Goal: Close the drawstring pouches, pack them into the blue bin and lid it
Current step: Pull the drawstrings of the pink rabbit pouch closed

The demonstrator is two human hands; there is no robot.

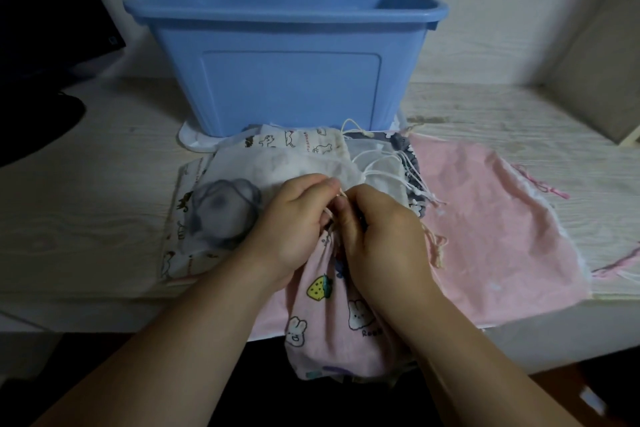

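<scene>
A pink pouch with rabbits and a strawberry [332,315] hangs over the table's front edge, its mouth gathered. My left hand [294,222] and my right hand [377,236] both pinch its drawstring at the gathered neck, fingertips touching. Behind them lies a pile of flat pouches: a white one with animal prints [298,142], a sheer white one with a grey patch [221,208], a dark grey one [412,156] with white cords. A large plain pink pouch [485,218] lies to the right. The open blue bin [287,55] stands at the back, on a white lid [194,140].
The light wood-grain table [86,184] stretches left and right. A dark monitor [48,17] and its base stand at the far left. A beige cushion [595,73] leans at the back right. The wall is close behind the bin.
</scene>
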